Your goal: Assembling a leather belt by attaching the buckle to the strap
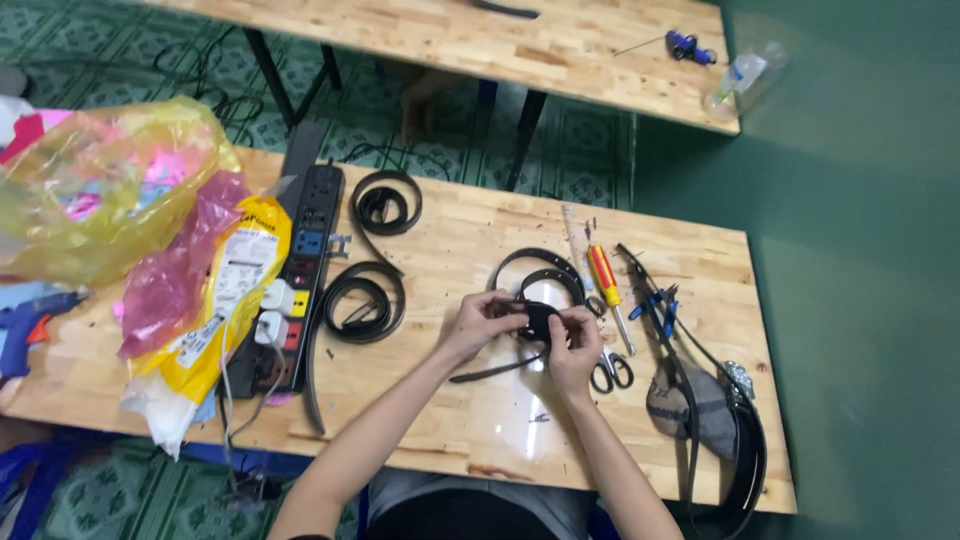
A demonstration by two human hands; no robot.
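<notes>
— Head view first: what is held at the centre of the frame?

— A black belt strap is pinched between both hands above the wooden surface. The left hand is closed on the strap's left side, and the right hand is closed on its right side, fingertips pressed to the leather. A loose end of the strap is seen trailing toward lower left.

— And what is laid around the hands?

— Just right of the hands, a red-and-yellow screwdriver, scissors and blue-handled pliers are laid. Two coiled black belts are placed left of centre, beside a black power strip. Coloured plastic bags are heaped at the left. A blue glue gun is seen at the far left edge.
</notes>
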